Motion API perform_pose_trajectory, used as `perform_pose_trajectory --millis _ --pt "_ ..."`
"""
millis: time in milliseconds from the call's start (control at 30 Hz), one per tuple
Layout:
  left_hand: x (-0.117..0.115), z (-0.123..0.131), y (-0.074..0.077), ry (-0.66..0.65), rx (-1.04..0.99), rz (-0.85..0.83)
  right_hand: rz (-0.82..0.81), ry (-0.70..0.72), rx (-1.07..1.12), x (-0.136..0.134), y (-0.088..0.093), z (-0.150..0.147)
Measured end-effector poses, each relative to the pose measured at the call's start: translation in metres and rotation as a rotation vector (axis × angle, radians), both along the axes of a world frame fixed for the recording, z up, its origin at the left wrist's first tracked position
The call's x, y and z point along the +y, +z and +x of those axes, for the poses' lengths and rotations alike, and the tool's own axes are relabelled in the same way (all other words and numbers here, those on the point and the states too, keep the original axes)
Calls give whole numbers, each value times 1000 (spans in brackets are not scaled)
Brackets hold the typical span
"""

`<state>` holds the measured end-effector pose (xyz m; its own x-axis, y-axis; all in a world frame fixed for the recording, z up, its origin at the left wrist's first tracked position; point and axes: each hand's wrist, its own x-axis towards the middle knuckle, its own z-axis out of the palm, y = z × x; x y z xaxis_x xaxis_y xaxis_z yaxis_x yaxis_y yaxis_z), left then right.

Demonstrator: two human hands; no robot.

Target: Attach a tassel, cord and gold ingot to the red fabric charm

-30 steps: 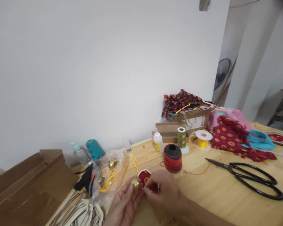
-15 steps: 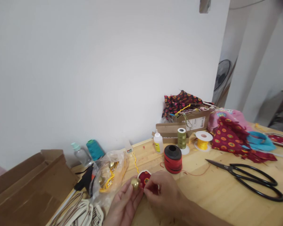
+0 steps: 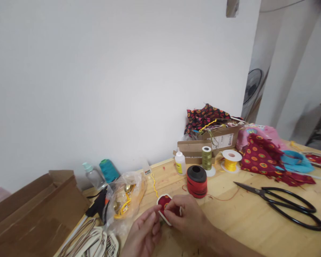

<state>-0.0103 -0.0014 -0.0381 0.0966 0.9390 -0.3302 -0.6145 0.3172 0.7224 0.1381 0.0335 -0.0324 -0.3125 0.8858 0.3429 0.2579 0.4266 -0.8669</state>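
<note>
On the table lies a dark red patterned fabric piece with a white border, a twisted yellow cord running from its top. My left hand is at the piece's left edge, fingers curled and thumb close to them; whatever they hold is hidden. My right hand covers the right side of the piece, thumb and forefinger pinched above it. What sits in that pinch is too small to make out. No gold bell shows at my left fingers.
Behind my right hand stand a red thread spool, a white glue bottle and a yellow cord spool. Large black scissors lie to the right. Leftward are a plastic bag with gold bells and a cardboard box.
The gold bell held up at my left fingertips has gone out of sight. My left fingers have curled, and more of the fabric piece's border shows. My right hand stays nearly in place.
</note>
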Motion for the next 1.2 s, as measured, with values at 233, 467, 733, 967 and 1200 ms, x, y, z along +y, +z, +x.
perform_pose_trajectory --millis 233,467,733,967,1200 --pt "-1 12 0 22 254 235 -146 159 123 -1 1 -1" --pt "-3 13 9 131 353 291 -91 298 14 -2 -5 -2" --pt "-2 15 3 176 284 246 -94 323 71 0 -6 -3" --pt "-2 17 9 120 345 271 -137 314 164 -1 -2 0" --pt "-2 15 8 156 303 248 -215 312 216 1 -5 -2"
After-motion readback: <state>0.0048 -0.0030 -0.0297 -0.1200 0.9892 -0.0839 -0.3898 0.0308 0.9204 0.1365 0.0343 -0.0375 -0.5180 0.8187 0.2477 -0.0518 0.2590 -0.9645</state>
